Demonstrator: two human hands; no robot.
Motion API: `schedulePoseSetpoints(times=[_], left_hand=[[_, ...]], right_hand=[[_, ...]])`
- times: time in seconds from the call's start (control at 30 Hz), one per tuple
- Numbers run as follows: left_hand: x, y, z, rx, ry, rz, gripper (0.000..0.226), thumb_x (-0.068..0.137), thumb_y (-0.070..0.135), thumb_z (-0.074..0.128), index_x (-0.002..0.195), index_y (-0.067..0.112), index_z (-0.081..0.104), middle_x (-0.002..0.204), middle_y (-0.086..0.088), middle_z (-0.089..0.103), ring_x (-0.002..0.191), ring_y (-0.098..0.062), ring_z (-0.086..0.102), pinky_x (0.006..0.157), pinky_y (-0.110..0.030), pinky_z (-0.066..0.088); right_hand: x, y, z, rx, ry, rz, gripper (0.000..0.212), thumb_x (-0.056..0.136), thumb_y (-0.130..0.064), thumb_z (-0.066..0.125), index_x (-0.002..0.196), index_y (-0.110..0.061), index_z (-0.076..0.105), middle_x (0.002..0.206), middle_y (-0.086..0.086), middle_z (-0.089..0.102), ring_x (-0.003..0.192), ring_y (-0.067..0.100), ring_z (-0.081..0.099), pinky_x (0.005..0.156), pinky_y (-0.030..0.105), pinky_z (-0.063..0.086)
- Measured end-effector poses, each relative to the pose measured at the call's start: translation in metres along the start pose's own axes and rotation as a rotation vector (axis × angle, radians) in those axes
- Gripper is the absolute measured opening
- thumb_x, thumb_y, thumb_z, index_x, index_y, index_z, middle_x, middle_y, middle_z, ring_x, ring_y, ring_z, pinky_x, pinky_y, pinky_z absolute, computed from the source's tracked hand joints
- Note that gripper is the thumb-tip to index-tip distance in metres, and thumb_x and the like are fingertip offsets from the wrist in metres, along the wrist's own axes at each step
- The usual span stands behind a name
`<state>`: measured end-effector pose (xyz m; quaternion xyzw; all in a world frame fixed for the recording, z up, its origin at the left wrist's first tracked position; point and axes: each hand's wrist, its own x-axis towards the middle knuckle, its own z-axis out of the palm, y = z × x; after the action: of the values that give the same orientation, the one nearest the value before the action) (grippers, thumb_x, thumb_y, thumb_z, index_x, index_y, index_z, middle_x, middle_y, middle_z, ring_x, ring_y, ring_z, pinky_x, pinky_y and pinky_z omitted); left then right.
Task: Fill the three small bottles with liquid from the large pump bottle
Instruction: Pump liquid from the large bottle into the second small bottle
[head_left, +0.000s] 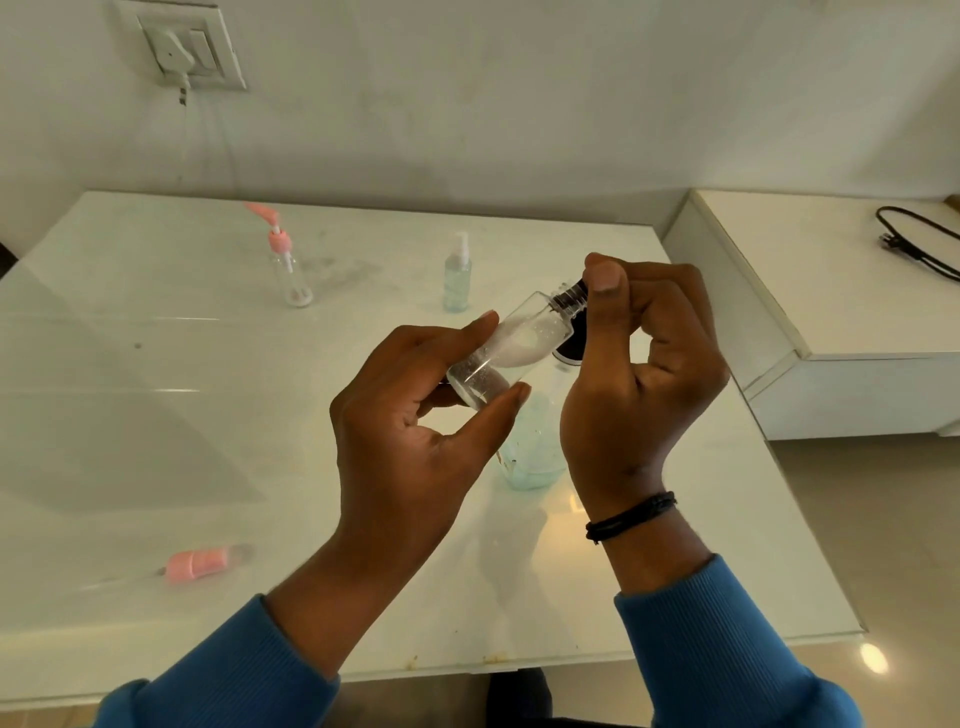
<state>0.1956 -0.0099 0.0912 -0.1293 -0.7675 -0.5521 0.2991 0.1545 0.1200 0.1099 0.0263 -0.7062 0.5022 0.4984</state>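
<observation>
Left hand (410, 415), small bottle (498, 348) neck up-right

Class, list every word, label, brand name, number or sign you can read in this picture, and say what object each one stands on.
None: no text can be read anywhere in this view.
The clear bottle held in the left hand bears no label.
The pink-pump bottle and the white-pump bottle on the table show no print.
The wall switch plate shows no markings.
</observation>
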Motion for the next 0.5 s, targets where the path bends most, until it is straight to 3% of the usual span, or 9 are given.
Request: schedulePoseSetpoints(times=[0.17, 0.3, 0.5], left_hand=[[0.0001, 0.0019, 0.0005, -0.023, 0.007, -0.005, 0.047, 0.082, 0.020, 0.085, 0.124, 0.014, 0.067, 0.115, 0.005, 0.067, 0.109, -0.003, 0.067, 0.084, -0.013, 0.056], [0.0004, 0.0008, 0.0004, 0.006, 0.003, 0.011, 0.047, 0.082, 0.018, 0.085, 0.124, 0.011, 0.067, 0.115, 0.002, 0.068, 0.109, -0.007, 0.068, 0.084, -0.014, 0.057], [-0.0003, 0.0014, 0.0013, -0.018, 0.015, 0.006, 0.046, 0.081, 0.017, 0.085, 0.123, 0.008, 0.068, 0.114, -0.002, 0.069, 0.109, -0.011, 0.069, 0.085, -0.015, 0.057]], right_hand=[[0.0049, -0.0050, -0.0001, -0.010, -0.006, -0.010, 0.022, 0.098, -0.008, 0.064, 0.078, -0.019, 0.063, 0.081, -0.009, 0.062, 0.074, 0.023, 0.058, 0.062, 0.050, 0.046], [0.0017, -0.0028, 0.0002, 0.011, -0.013, -0.002, 0.021, 0.099, -0.010, 0.062, 0.079, -0.013, 0.068, 0.085, -0.005, 0.066, 0.076, 0.026, 0.061, 0.062, 0.052, 0.047], [0.0048, -0.0056, -0.0005, -0.011, -0.009, -0.009, 0.021, 0.097, -0.009, 0.064, 0.078, -0.018, 0.065, 0.082, -0.009, 0.062, 0.075, 0.024, 0.058, 0.063, 0.053, 0.045]])
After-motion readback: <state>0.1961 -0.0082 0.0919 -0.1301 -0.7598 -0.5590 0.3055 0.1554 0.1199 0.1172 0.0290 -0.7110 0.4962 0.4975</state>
